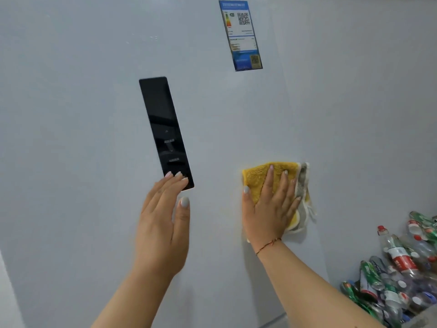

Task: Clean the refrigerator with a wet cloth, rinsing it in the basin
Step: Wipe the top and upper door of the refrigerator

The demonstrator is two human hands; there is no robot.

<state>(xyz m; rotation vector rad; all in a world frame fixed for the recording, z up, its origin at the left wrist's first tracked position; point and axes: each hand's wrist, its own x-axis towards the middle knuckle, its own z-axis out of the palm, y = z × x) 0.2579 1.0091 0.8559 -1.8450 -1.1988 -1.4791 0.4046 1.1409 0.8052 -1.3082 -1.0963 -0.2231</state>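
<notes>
Head view looks square onto the pale grey refrigerator door, which fills nearly everything ahead of the person. Her right hand lies flat with fingers spread, pressing a folded yellow cloth against the door; the cloth's grey-white edge hangs out past the little finger on the right. The left hand is open too, fingers straight and close together, their tips at the lower end of the black control panel; I cannot tell for sure whether they touch it or only hover over it.

What matters for the next stroke is where the unwiped door lies. The cloth sits low and right of centre, just right of the panel's bottom end and well below the blue energy label. The panel's long axis runs up the door, leaning slightly to the left at its top. So the open run for the right hand looks to be upward, in the strip between panel and label, or out to the right edge. My guess is that the wiping is under way, with most of the door left to do.

No basin shows from here. A heap of empty plastic bottles lies low on the right, beside the refrigerator.
</notes>
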